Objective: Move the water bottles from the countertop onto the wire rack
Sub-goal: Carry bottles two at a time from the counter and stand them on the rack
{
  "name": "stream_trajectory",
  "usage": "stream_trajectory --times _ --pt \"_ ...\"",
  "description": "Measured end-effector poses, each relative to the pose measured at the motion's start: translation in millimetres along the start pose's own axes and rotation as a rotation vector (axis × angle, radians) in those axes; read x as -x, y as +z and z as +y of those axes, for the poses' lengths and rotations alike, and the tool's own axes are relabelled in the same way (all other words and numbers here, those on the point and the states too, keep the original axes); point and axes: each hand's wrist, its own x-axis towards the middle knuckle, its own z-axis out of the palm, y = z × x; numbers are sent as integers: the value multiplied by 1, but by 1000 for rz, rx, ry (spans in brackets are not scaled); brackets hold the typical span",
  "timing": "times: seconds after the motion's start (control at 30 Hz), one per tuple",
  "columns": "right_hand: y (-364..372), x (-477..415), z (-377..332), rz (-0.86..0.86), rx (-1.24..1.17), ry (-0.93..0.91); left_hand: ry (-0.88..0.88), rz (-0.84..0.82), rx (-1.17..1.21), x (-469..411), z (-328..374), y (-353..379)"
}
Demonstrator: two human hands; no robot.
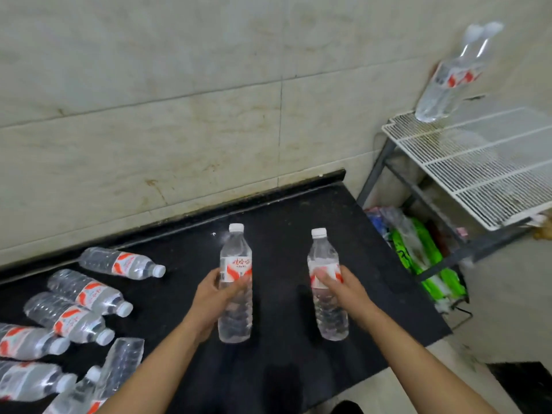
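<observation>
Clear left bottle [236, 321] gripped in our left hand [209, 294], right bottle [330, 318] in right hand [343, 291]; bumping the rack bottle [445, 85] would topple it.

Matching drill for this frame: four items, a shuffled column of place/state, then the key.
Items
1. left hand
2. wire rack
3. loose bottles
4. green packages

Place or state
A. lying on their sides on the black countertop
B. below the rack's top shelf, beside the counter
C. grips an upright bottle at its label
D. bears blurred bottles at its corner by the wall

Pairs: 1-C, 2-D, 3-A, 4-B
</observation>
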Motion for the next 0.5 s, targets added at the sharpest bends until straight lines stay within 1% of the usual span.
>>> stream_trajectory --times 0.17,0.23,0.33,0.37,0.43,0.5 --pt "-30 38 -49 -63 -594 -49 103 -163 208 14 57 52" --pt "-51 55 -66 -87 -727 -84 120 -233 274 23 76 75" --pt "-81 73 -77 -149 -801 -136 145 -375 343 40 99 108" --pt "-90 78 -77 -165 -799 -147 167 -398 351 47 106 119" --pt "-111 89 -79 -204 -762 -158 218 -385 341 63 120 144" --pt "-139 99 -76 -236 -794 -167 268 -368 341 79 130 170"
